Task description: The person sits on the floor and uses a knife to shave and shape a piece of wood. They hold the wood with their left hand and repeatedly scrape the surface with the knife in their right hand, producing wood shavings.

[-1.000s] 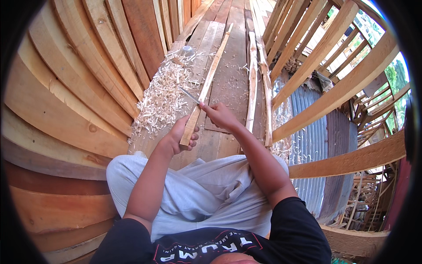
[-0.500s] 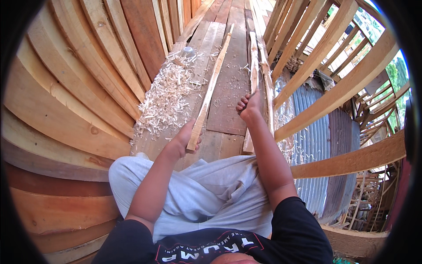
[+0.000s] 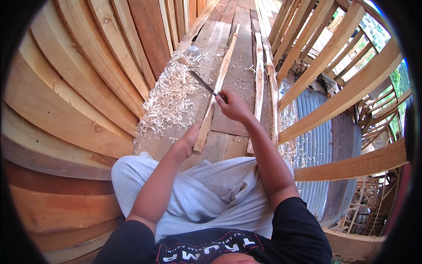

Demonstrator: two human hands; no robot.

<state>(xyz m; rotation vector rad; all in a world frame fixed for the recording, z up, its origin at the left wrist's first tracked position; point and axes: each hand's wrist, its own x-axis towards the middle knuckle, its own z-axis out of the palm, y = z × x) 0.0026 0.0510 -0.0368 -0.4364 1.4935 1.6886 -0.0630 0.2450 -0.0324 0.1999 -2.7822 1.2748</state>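
A long pale wooden stick [image 3: 227, 60] slants away from me over the plank floor. My left hand [image 3: 190, 140] is closed round its near end. In my right hand [image 3: 234, 107] is the handle of a knife [image 3: 203, 82], whose long dark blade points to the far left. The blade lies across the stick around its middle; whether it touches the wood I cannot tell. On the right, a second stick [image 3: 259, 72] with a rough, whittled surface lies lengthwise on the floor.
Curled wood shavings [image 3: 169, 99] are heaped left of the stick, with a small clear cup [image 3: 192, 51] at their far end. Upright boards [image 3: 70, 88] wall the left side. Wooden slats [image 3: 338, 94] form a railing on the right, above corrugated metal sheets [image 3: 314, 149].
My right hand has moved left from above the second stick to the held stick, and the knife blade now shows across it. The left hand keeps its hold, shifted slightly right.
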